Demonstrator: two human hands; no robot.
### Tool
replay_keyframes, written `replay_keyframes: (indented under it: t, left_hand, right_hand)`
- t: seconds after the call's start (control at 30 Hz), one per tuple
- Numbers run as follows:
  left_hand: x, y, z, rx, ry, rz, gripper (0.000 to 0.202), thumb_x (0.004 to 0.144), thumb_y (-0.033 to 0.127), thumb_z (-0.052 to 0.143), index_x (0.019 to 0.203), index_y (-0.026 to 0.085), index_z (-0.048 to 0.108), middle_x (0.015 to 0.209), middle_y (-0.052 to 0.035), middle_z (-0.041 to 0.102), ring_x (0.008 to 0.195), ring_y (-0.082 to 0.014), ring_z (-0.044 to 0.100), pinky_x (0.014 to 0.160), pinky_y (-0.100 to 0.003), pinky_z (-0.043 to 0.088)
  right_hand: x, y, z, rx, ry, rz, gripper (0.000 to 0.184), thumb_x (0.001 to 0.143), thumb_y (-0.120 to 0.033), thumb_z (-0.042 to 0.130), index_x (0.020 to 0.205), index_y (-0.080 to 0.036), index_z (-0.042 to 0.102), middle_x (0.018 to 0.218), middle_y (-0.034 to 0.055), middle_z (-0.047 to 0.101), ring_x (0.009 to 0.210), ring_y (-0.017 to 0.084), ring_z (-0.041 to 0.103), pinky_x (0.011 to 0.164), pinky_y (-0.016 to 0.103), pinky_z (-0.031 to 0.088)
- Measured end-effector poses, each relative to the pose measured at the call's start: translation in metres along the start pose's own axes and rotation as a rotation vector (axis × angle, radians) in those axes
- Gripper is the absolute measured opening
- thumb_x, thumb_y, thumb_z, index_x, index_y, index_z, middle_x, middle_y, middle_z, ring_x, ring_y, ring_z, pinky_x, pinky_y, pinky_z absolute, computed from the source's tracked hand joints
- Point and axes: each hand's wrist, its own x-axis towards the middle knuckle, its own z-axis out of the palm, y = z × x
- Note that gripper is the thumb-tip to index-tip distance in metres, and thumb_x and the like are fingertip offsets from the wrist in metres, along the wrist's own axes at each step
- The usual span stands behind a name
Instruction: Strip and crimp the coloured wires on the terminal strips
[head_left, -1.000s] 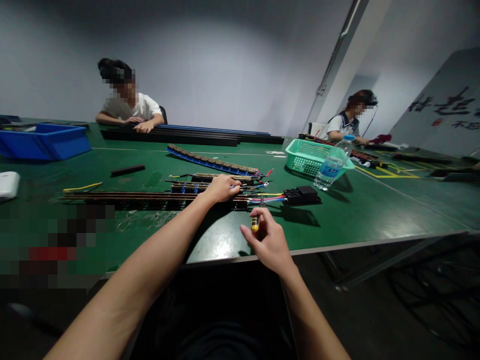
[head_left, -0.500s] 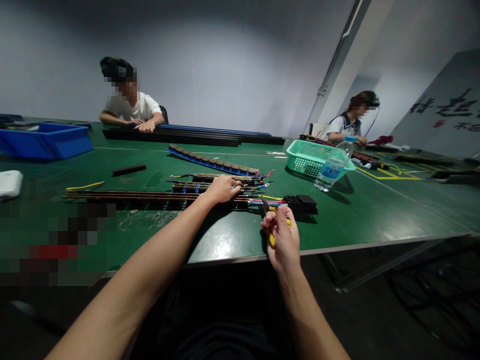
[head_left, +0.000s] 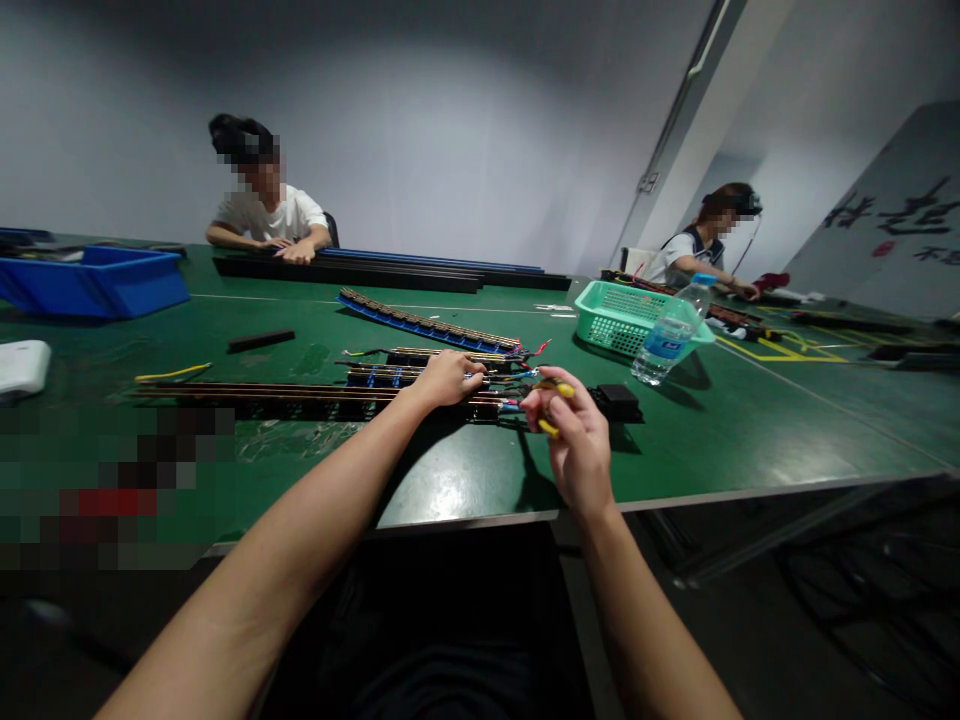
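My left hand [head_left: 448,377] rests curled on a long dark rail with brass strips [head_left: 300,397] that lies across the green table [head_left: 750,420]. My right hand [head_left: 574,440] is closed round a yellow-and-black handled tool [head_left: 553,408], held just above the table at the rail's right end. Coloured wires [head_left: 517,385] run from that end towards a black block [head_left: 616,400] just right of my right hand. Shorter rail pieces [head_left: 439,358] lie behind my left hand.
A teal basket [head_left: 622,315] and a water bottle [head_left: 667,335] stand at the right. A blue bin [head_left: 97,282] and a white device [head_left: 21,366] sit at the left. Long black rails [head_left: 375,270] lie at the back, where one person sits; another sits far right.
My right hand has lifted from near the table's front edge and moved forward to the rail's wired end, turning the tool as it went. My left hand has stayed on the rail.
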Motion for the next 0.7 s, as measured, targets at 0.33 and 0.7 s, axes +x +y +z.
replay_keyframes:
  t: [0.33, 0.7]
  left_hand:
    - [0.001, 0.0, 0.001, 0.091, -0.004, 0.025, 0.036, 0.094, 0.033, 0.052, 0.12, 0.026, 0.076, 0.125, -0.0065, 0.072, 0.117, -0.0277, 0.065, 0.101, -0.035, 0.048]
    - [0.001, 0.001, 0.0, 0.104, -0.001, 0.022, 0.036, 0.094, 0.034, 0.052, 0.118, 0.026, 0.077, 0.124, -0.0075, 0.072, 0.115, -0.0287, 0.066, 0.099, -0.035, 0.049]
  right_hand:
    - [0.051, 0.01, -0.011, 0.033, 0.057, 0.057, 0.037, 0.08, -0.047, 0.063, 0.107, -0.021, 0.06, 0.069, -0.0031, 0.059, 0.052, 0.009, 0.042, 0.049, 0.023, 0.031]
    - [0.055, 0.027, -0.007, -0.139, -0.078, 0.045, 0.04, 0.083, -0.047, 0.066, 0.113, -0.021, 0.06, 0.074, -0.0017, 0.062, 0.056, 0.01, 0.047, 0.052, 0.023, 0.038]
